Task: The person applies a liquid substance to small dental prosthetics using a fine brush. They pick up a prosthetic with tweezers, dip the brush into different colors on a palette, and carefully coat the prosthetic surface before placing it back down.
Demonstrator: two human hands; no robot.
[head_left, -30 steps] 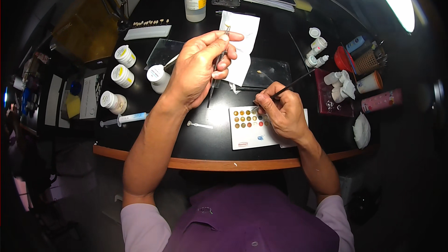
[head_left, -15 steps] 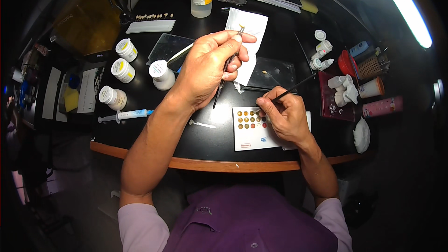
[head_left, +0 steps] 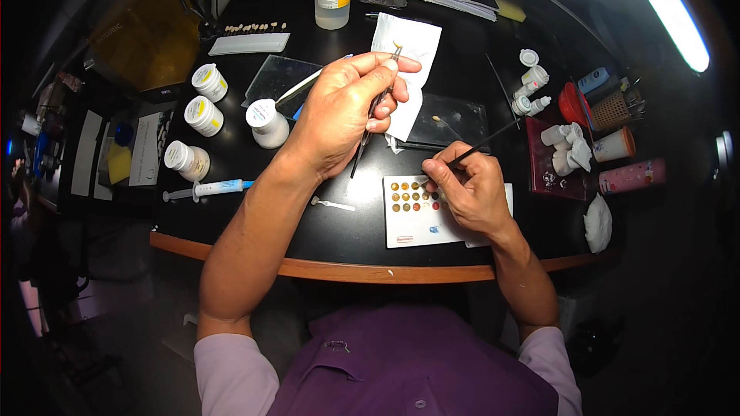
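Note:
My left hand (head_left: pixel 347 104) is closed round dark tweezers (head_left: pixel 360 156), raised above the middle of the desk. A small yellowish piece (head_left: pixel 398 47), perhaps a dental crown, sits at the tweezers' tips. Lower right, my right hand (head_left: pixel 469 189) pinches a thin black-handled brush (head_left: pixel 486 141), its handle slanting up to the right. The brush's tip is at the white palette (head_left: pixel 408 229), over its rows of small round wells in yellow, brown and red; my fingers hide part of the rows. A folded white tissue (head_left: pixel 412 92) lies beyond the left hand.
Several white jars (head_left: pixel 203 115) and a syringe (head_left: pixel 220 190) stand or lie at left. A clear bottle (head_left: pixel 333 0) and a tooth shade guide (head_left: pixel 249 42) are at the back. Small bottles, a red tray (head_left: pixel 546 173) and cups are at right. The desk's wooden edge (head_left: pixel 324 270) runs in front.
Both hands stay almost where they were, with only slight shifts. The tweezers and brush remain held.

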